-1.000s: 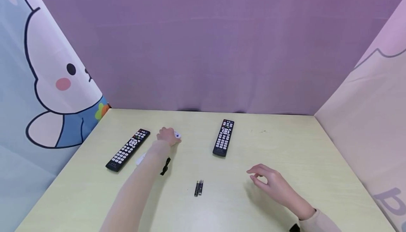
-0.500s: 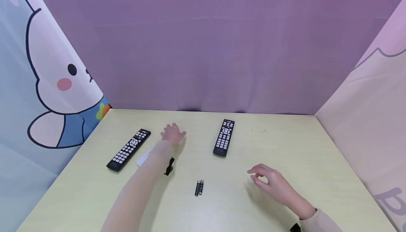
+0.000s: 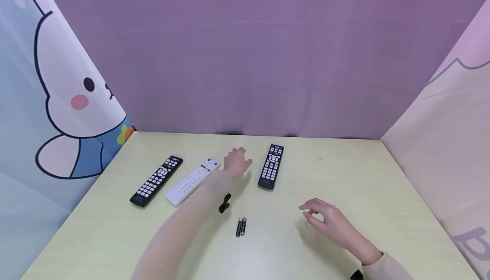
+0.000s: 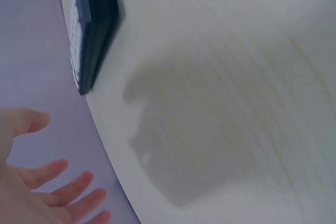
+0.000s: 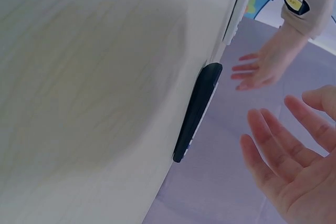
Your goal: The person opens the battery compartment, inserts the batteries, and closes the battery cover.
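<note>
My left hand (image 3: pixel 236 163) hovers over the table between a white remote control (image 3: pixel 191 182) and a black remote control (image 3: pixel 270 167), fingers spread, touching neither. In the left wrist view the same black remote (image 4: pixel 97 24) stands beyond the thumb, with nothing in the hand (image 4: pixel 47 177). Over the right half of the table hangs my right hand (image 3: pixel 325 220), fingers loosely bent and holding nothing. Its wrist view shows bare fingers (image 5: pixel 283 156) and that black remote (image 5: pixel 198 111) further off. Part of the white remote's right edge is hidden by the left sleeve.
Another black remote (image 3: pixel 157 181) lies slanted at the left of the table (image 3: pixel 283 254). Two small black batteries (image 3: pixel 241 227) lie side by side near the middle front. A purple curtain (image 3: pixel 245 58) hangs along the back edge.
My left hand has let go of the white remote, lifted off it and moved right toward the middle black remote. More of the white remote now shows. The right hand has stayed still.
</note>
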A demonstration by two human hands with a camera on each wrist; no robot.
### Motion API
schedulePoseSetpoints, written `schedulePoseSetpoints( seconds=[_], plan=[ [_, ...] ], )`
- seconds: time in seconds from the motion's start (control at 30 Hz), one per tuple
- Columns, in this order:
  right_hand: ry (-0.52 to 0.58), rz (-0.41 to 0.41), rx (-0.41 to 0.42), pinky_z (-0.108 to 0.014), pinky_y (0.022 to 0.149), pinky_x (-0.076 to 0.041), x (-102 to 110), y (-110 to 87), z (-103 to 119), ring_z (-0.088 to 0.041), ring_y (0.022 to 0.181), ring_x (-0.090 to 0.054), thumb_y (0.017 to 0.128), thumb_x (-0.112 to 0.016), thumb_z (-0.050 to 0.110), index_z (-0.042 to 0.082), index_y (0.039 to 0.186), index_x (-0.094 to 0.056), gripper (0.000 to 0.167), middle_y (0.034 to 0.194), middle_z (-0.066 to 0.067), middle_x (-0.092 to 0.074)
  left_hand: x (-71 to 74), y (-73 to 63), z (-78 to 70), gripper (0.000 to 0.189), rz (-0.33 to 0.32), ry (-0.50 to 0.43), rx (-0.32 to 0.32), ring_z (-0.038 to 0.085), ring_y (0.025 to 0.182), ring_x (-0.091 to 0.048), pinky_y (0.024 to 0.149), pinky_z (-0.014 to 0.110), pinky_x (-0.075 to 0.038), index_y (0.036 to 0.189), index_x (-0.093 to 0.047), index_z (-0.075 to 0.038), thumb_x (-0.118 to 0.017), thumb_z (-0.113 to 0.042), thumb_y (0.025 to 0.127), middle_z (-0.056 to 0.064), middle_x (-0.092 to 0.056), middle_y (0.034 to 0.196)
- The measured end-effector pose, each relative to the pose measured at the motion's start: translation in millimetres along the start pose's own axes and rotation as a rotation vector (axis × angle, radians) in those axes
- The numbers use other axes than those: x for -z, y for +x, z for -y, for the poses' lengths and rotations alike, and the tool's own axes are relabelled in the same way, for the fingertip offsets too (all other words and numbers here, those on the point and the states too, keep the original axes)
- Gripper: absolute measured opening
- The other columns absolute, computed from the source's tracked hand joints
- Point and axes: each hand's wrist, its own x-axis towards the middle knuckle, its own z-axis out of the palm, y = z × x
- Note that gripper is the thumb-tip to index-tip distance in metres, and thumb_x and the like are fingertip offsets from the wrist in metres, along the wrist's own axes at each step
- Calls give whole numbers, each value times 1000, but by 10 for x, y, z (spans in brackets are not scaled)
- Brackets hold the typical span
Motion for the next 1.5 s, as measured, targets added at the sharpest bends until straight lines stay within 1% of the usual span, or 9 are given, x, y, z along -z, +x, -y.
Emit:
schedulePoseSetpoints(
  seconds=[0.2,0.3,0.47,0.57,0.83,1.0,1.1,1.33,1.5],
  plan=[
    [-16,2,-1,-26,59,-52,4,-2,2,-2,74,-56,75,-63,-1,8,91,-64,18,90,0,-62,-109,8,-213,46,74,-30,-37,29,101,-52,86,42,-44,122,-46,-2,-54,-29,86,16,-51,113],
    [-20,2,2,-26,60,-52,4,-5,-2,-2,74,-56,75,-63,-2,8,91,-65,18,90,0,-62,-154,-10,-303,47,104,-23,-51,28,98,-53,83,40,-46,123,-46,-2,-54,-30,86,15,-52,114],
    [-13,6,-2,-26,60,-52,-2,-7,-8,-2,74,-56,76,-63,-1,8,91,-65,18,90,1,-63,-218,-52,-432,52,127,61,-66,26,94,-55,77,37,-50,123,-45,-1,-56,-34,85,14,-53,110],
    [-13,12,-8,-26,61,-52,-2,-7,-5,-2,74,-56,76,-63,-1,8,91,-65,18,90,1,-63,-270,-65,-487,56,130,113,-59,26,93,-55,75,37,-50,123,-45,-1,-57,-38,83,14,-52,108],
    [-11,20,-19,-27,61,-52,5,0,10,-2,74,-55,77,-62,0,7,91,-65,16,89,1,-63,-439,-68,-563,62,110,168,-29,26,93,-54,71,35,-51,118,-47,1,-61,-45,79,14,-53,104],
    [-8,17,-9,-27,61,-52,2,2,5,-2,73,-55,76,-62,-1,7,90,-65,16,89,1,-63,-493,-83,-599,64,123,156,-14,26,95,-53,72,35,-51,120,-46,1,-63,-43,77,14,-52,106],
    [-10,17,-8,-26,61,-52,-1,1,0,-2,73,-55,76,-63,-1,6,90,-65,16,88,1,-63,-509,-96,-620,65,131,140,-10,25,95,-53,74,34,-50,121,-44,1,-65,-41,76,14,-52,107],
    [-14,22,-16,-24,62,-52,2,3,5,-2,73,-56,76,-63,0,7,91,-65,16,89,1,-63,-514,-119,-651,64,116,103,-6,26,93,-53,73,34,-50,118,-46,3,-68,-38,74,15,-52,105],
    [-15,33,-20,-24,62,-52,6,9,13,-3,74,-56,77,-62,1,7,92,-65,16,89,0,-63,-507,-110,-643,67,124,110,-4,25,92,-54,74,33,-50,119,-45,4,-69,-39,73,16,-53,106]
  ],
)
